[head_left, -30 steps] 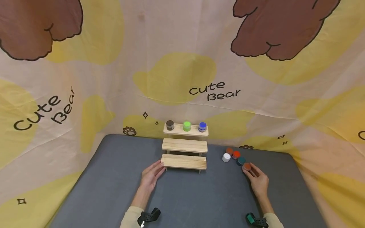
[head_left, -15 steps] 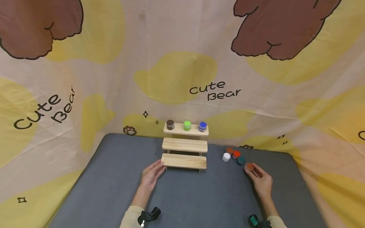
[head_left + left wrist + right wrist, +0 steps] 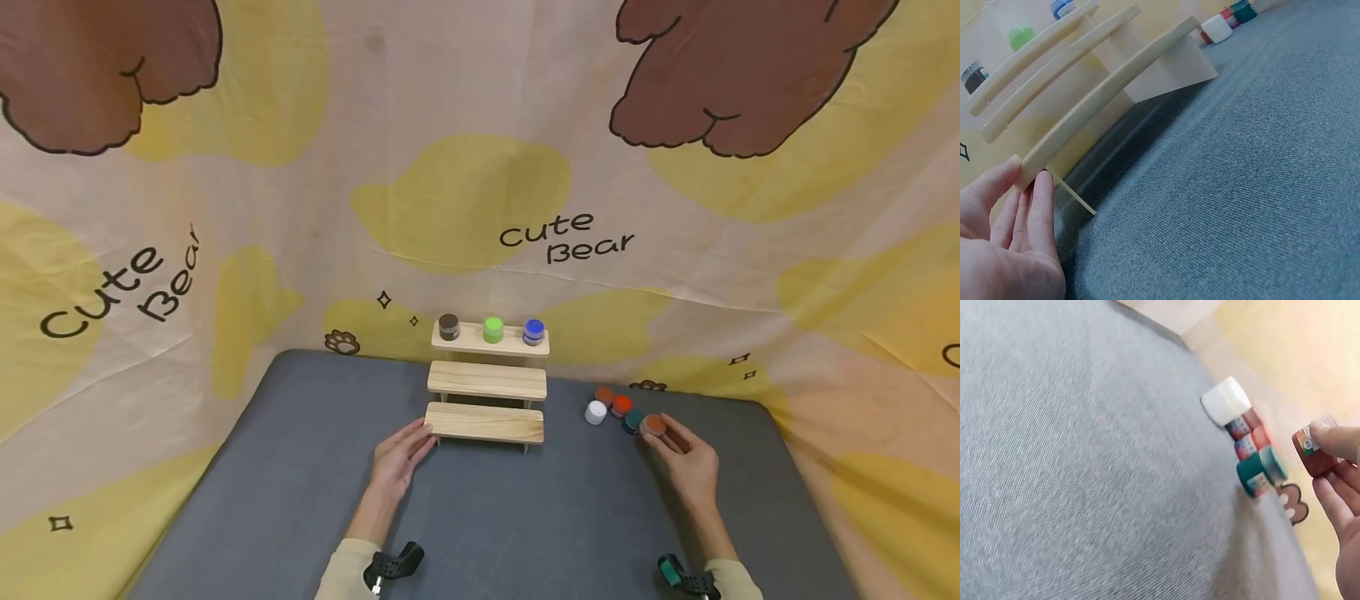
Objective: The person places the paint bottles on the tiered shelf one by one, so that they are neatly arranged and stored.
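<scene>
the brown pot [image 3: 652,425] is in the right hand [image 3: 693,471]. the fingers [image 3: 1332,505] and thumb there pinch it by its sides, lid up, and it looks lifted off the table [image 3: 540,525], just beside the teal pot [image 3: 633,422]. i can't tell if it is tilted.

the stand [image 3: 474,377] is to the left of the brown pot, well apart from it. its boards run long from left to right, so their right ends face the brown pot. the left hand [image 3: 397,460] is nearer to the stand: it pinches the left end of the low board [image 3: 483,422], thumb on one side and fingers under.

there is one stand with three boards. three pots sit on the top board [image 3: 471,337]: one black pot [image 3: 448,327], one green pot [image 3: 492,330] and one blue pot [image 3: 533,332]. four pots sit close together on the table: the teal pot, one white pot [image 3: 596,413], one red pot [image 3: 622,406] and one more brown one [image 3: 604,396]. with the pot in the right hand, that makes eight pots.
</scene>
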The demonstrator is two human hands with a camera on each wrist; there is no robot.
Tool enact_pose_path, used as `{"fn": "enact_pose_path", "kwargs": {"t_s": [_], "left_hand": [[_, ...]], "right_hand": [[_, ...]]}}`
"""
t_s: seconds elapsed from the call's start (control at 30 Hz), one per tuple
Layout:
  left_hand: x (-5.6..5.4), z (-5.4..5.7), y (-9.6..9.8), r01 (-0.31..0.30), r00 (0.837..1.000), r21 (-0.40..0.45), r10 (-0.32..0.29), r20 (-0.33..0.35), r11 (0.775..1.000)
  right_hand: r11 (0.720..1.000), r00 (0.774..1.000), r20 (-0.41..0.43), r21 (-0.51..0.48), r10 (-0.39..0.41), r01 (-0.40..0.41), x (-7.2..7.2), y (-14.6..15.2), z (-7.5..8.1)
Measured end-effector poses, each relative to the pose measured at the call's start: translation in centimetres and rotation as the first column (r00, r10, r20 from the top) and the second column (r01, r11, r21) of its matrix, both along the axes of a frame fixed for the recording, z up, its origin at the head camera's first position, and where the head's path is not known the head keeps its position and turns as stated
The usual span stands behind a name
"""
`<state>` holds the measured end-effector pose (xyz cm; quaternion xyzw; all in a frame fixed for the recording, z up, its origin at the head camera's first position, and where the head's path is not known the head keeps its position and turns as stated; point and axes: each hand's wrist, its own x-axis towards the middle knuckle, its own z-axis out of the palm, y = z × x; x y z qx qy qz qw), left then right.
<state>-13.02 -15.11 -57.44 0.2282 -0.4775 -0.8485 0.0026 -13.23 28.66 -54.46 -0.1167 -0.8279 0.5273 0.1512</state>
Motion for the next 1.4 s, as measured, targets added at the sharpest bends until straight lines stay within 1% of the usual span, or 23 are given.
{"fn": "enact_pose_path", "kwargs": {"t_s": [0.1,0.2,0.23,0.33,0.4,0.57,0.63,0.8,0.97,1.07,1.23,1.3,1.4], "left_hand": [[0.1,0.0,0.0,0.005,1.0,0.009,-0.005,-0.016,1.0],[0.2,-0.2,-0.1,0.016,0.998,0.02,-0.015,-0.057,1.0],[0.3,-0.2,-0.1,0.019,0.997,0.031,-0.017,-0.069,0.999],[0.3,-0.3,-0.2,0.024,0.996,0.026,-0.022,-0.092,0.999],[0.3,-0.3,-0.2,0.022,0.997,0.022,-0.02,-0.072,1.0],[0.0,-0.2,0.0,0.019,1.0,-0.008,-0.019,0.004,1.0],[-0.1,-0.2,0.0,0.017,1.0,-0.009,-0.017,0.013,1.0],[-0.2,-0.1,-0.1,0.02,1.0,-0.006,-0.02,-0.002,1.0],[-0.2,-0.2,-0.1,0.027,1.0,-0.016,-0.027,-0.009,1.0],[-0.2,-0.2,0.0,0.028,1.0,-0.019,-0.028,-0.009,0.999],[-0.2,-0.2,0.0,0.026,1.0,-0.017,-0.026,-0.009,1.0],[-0.1,-0.1,0.0,0.025,1.0,-0.011,-0.025,-0.005,1.0],[0.0,0.0,-0.1,0.018,1.0,-0.006,-0.018,-0.004,1.0]], "right_hand": [[0.999,0.999,0.01,0.006,0.034,-0.034,-0.2,-0.4,0.5],[0.996,0.997,0.004,0.027,0.081,-0.081,-0.3,-0.9,0.9],[0.995,0.996,-0.002,0.036,0.094,-0.094,-0.4,-1.0,1.0],[0.991,0.993,-0.025,0.072,0.116,-0.114,-0.6,-1.4,1.4],[0.989,0.991,-0.042,0.081,0.128,-0.124,-0.7,-1.6,1.5],[0.983,0.981,-0.08,0.069,0.174,-0.169,-1.1,-2.3,2.0],[0.979,0.977,-0.089,0.086,0.195,-0.187,-1.3,-2.7,2.3],[0.962,0.961,-0.111,0.133,0.253,-0.237,-2.1,-4.0,2.6],[0.946,0.941,-0.125,0.123,0.314,-0.3,-2.6,-5.6,3.3],[0.942,0.936,-0.122,0.108,0.33,-0.318,-3.0,-6.5,3.7],[0.942,0.935,-0.129,0.105,0.33,-0.318,-3.3,-7.9,3.9],[0.94,0.931,-0.136,0.099,0.338,-0.327,-3.5,-8.5,4.0],[0.93,0.918,-0.15,0.083,0.366,-0.357,-3.7,-9.5,4.3]]}}
